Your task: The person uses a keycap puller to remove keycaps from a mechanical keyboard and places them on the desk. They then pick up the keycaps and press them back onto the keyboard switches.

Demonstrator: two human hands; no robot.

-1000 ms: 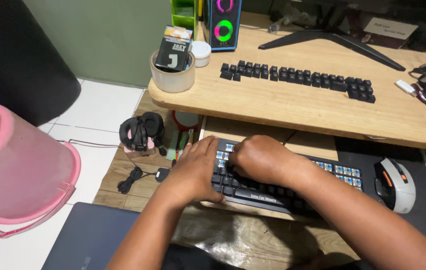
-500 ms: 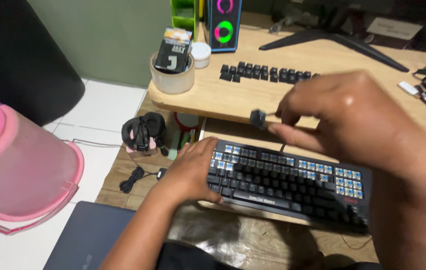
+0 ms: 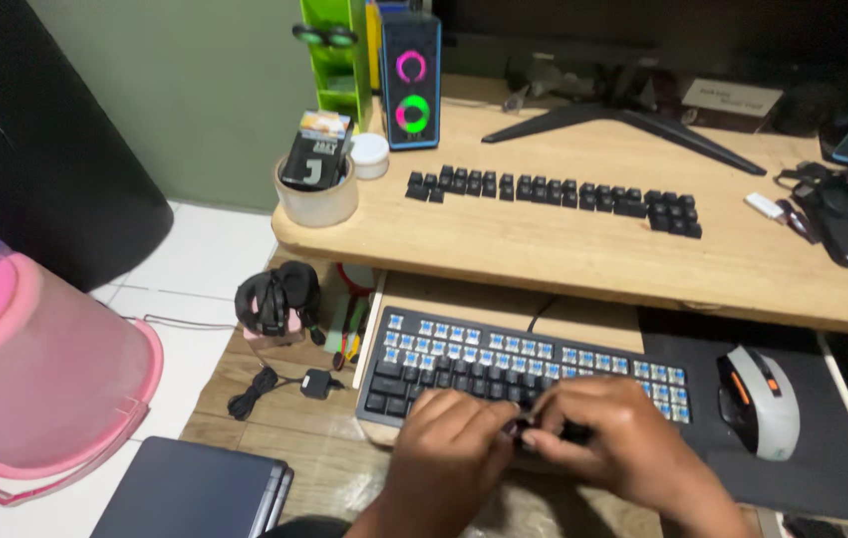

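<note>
Both hands meet at the front edge of the keyboard, which lies on the pull-out tray under the desk. The left hand and right hand curl toward each other, fingertips pressed together around a small dark keycap held between them, just over the keyboard's bottom row near its middle. What exactly the right fingers grip beyond that is too blurred to tell.

The keyboard's upper rows show bare blue switches; the lower rows carry black caps. It fills the tray's left part, its left edge close to the tray's left edge. To the right, a grey mouse sits on a dark pad, well apart from the hands.

Above, on the desk, removed keycaps in a row run along the middle, with bare wood between them and the desk's front edge.
</note>
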